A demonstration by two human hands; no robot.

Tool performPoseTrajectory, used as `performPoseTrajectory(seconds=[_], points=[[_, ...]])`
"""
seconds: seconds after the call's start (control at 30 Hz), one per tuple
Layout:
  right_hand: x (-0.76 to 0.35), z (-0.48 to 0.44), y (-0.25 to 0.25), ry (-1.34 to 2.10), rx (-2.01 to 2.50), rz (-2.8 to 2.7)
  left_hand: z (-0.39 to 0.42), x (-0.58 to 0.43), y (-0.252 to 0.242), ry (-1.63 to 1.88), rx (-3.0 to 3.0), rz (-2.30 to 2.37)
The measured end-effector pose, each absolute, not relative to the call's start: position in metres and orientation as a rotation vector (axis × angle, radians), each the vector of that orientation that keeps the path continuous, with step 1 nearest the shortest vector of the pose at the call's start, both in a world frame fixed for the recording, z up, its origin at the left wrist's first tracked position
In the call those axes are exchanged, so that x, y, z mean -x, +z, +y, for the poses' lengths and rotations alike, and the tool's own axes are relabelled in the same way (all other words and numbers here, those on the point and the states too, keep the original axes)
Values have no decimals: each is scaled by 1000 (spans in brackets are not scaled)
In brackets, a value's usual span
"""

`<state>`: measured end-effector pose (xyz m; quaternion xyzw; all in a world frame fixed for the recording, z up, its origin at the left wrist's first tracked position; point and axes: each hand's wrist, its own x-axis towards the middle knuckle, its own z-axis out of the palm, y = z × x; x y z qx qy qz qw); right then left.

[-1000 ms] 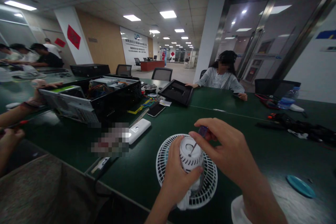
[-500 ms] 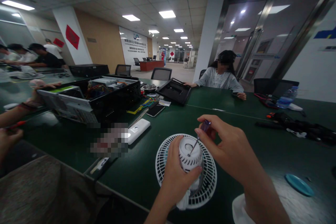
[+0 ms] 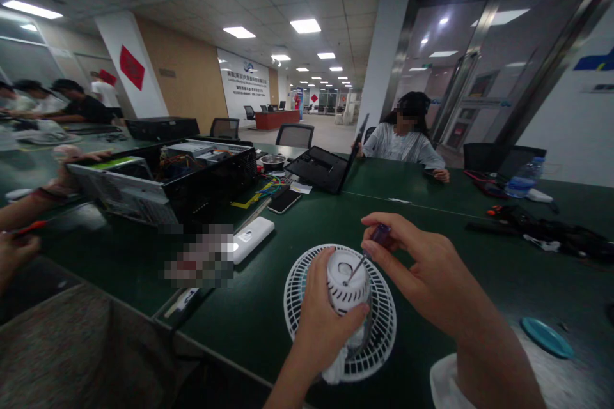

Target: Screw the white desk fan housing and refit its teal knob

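- The white fan motor housing point(image 3: 354, 296) stands over the round grille point(image 3: 384, 332); sideways pressure could tilt it.
- Left hand point(image 3: 322, 323): fingers and thumb grip around the housing; with a loose hold, it might rotate.
- Right hand point(image 3: 422, 268): thumb and fingers pinch the purple-handled screwdriver point(image 3: 382, 234); because its shaft slants, the tip could slip.
- On the green table point(image 3: 446, 211), the grille may slide.

1. Exposure dim; table point(image 3: 432, 197) dark, lower-left foreground in deep shadow.
2. Source: white ceiling panels point(image 3: 305, 26), nearly blown out.
3. Glare: pale sheen, table's lower right; lamp reflections in glass door point(image 3: 439, 67).
4. Wide-angle distortion: door frame slants steeply.
5. Distant sign point(image 3: 248, 80) soft; small lettering unreadable.
6. Pixelated patches locally.
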<state>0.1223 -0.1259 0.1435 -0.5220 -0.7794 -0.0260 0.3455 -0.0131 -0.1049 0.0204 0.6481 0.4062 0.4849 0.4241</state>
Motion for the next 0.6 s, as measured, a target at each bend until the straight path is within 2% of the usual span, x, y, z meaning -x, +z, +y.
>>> performPoseTrajectory(seconds=[0.6], points=[[-125, -129, 143, -56, 1322, -2012, -105, 13, 21, 1211, -1640, 1003]])
